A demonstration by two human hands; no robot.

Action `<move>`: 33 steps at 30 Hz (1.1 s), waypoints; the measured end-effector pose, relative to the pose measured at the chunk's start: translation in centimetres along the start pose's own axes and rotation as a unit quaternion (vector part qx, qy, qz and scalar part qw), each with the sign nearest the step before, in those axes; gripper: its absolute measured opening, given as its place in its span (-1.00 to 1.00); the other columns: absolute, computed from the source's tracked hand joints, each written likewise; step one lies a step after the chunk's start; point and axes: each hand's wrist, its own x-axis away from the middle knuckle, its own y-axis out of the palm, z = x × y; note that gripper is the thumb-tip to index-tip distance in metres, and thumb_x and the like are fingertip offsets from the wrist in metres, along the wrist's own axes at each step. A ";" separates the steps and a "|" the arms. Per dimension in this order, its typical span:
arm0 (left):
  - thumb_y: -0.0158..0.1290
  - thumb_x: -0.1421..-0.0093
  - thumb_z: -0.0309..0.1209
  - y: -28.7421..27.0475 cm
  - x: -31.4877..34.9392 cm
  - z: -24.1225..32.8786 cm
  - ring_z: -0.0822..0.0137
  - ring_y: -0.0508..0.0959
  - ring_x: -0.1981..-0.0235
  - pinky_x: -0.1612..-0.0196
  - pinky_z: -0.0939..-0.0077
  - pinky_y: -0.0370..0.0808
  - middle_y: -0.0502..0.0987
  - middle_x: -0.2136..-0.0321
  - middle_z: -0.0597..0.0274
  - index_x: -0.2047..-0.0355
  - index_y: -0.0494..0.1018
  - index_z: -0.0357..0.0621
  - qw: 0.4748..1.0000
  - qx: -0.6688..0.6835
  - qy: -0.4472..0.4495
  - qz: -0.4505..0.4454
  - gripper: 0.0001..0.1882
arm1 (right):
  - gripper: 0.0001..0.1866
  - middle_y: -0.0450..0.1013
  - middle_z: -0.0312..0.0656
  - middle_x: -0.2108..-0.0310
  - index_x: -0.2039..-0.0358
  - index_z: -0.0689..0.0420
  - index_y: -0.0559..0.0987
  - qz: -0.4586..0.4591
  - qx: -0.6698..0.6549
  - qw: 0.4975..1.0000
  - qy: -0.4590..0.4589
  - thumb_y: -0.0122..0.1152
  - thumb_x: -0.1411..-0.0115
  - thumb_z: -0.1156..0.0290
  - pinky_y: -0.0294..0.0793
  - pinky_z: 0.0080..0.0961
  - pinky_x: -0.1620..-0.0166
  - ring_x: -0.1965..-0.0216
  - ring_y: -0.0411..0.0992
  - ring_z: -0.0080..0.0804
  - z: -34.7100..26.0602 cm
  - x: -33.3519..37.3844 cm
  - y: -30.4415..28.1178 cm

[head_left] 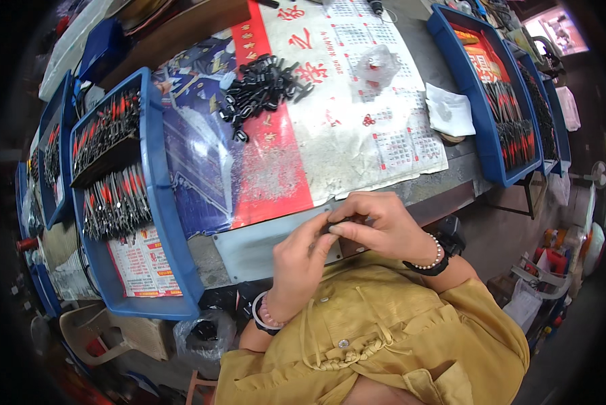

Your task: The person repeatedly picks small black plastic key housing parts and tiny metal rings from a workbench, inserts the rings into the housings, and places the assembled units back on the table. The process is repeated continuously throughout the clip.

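My left hand point(296, 262) and my right hand point(380, 219) meet above the table's near edge. Both have their thumbs and fingertips pinched together around a small dark piece point(332, 227). Most of that piece is hidden by the fingers, so its kind cannot be made out. Beyond the hands lies a heap of small black parts with looped ends point(266, 86), spread on a sheet printed in red, white and blue. Right of the heap is a little cluster of red rings point(369, 121). A clear plastic bag point(378, 67) with something red inside sits farther back.
On the left stands a blue tray point(161, 196) with rows of slim black and red pieces. Another blue tray point(482, 111), similarly filled, is at the right beside a folded white cloth point(449, 110). A pale flat plate point(243, 251) lies along the near edge, left of my hands.
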 end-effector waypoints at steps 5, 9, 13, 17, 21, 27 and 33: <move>0.09 -0.17 -0.55 1.5 -0.2 0.4 0.23 0.61 0.38 0.34 0.47 0.52 0.57 0.34 0.00 0.08 0.44 -0.32 1.000 -0.009 -0.009 0.012 -0.71 | -0.83 0.50 -0.15 0.56 0.39 0.27 0.57 -0.019 -0.060 0.993 0.097 0.29 -0.08 0.43 0.40 -0.58 0.47 0.55 0.45 -0.49 0.6 0.5 -0.6; 0.02 -0.22 -0.57 1.6 -0.3 0.7 0.56 0.44 0.54 0.49 0.68 0.38 0.54 0.43 0.23 0.06 0.43 -0.34 0.999 0.045 -0.010 0.010 -0.73 | -0.84 0.52 -0.25 0.52 0.35 0.27 0.58 -0.021 -0.010 1.000 -0.007 0.27 -0.11 0.44 0.45 -0.63 0.37 0.46 0.47 -0.61 1.1 0.0 -2.5; -0.12 -0.27 -0.52 0.6 0.2 1.0 0.63 0.37 0.63 0.55 0.76 0.31 0.57 0.41 0.13 0.04 0.41 -0.35 0.964 0.239 -0.111 -0.041 -0.72 | -0.83 0.48 -0.07 0.39 0.29 0.21 0.57 0.192 0.218 0.956 -0.044 0.17 -0.11 0.43 0.44 -0.39 0.30 0.38 0.48 -0.16 4.0 -3.4 -6.9; -0.20 -0.31 -0.42 0.4 0.1 0.9 0.61 0.30 0.71 0.62 0.75 0.25 0.54 0.46 0.03 0.06 0.39 -0.41 0.929 0.348 -0.124 -0.031 -0.68 | -0.89 0.45 -0.05 0.42 0.37 0.22 0.55 0.168 0.341 0.924 -0.048 0.15 -0.08 0.48 0.44 -0.31 0.25 0.37 0.45 -0.04 6.9 -5.5 -8.2; -0.22 -0.33 -0.44 -0.3 0.1 0.7 0.63 0.30 0.68 0.59 0.77 0.25 0.54 0.43 0.08 0.04 0.37 -0.35 0.909 0.393 -0.130 -0.054 -0.70 | -0.91 0.45 -0.02 0.45 0.44 0.24 0.52 0.128 0.348 0.929 -0.001 0.14 -0.05 0.50 0.45 -0.28 0.25 0.37 0.46 -0.01 7.6 -6.4 -8.5; -0.22 -0.34 -0.41 -0.3 -0.3 0.6 0.63 0.29 0.67 0.58 0.78 0.23 0.51 0.40 0.14 0.09 0.35 -0.28 0.898 0.416 -0.141 -0.041 -0.75 | -0.89 0.47 -0.11 0.55 0.45 0.31 0.49 0.103 0.284 0.953 -0.003 0.17 -0.07 0.52 0.41 -0.51 0.44 0.54 0.46 -0.43 6.9 -6.4 -9.3; -0.20 -0.35 -0.38 -0.3 -0.5 0.4 0.63 0.26 0.69 0.60 0.78 0.21 0.51 0.42 0.14 0.08 0.34 -0.29 0.904 0.395 -0.153 -0.049 -0.74 | -0.90 0.52 -0.13 0.51 0.50 0.33 0.44 0.164 0.035 0.983 0.079 0.13 -0.07 0.55 0.46 -0.60 0.36 0.46 0.47 -0.53 6.9 -5.7 -8.6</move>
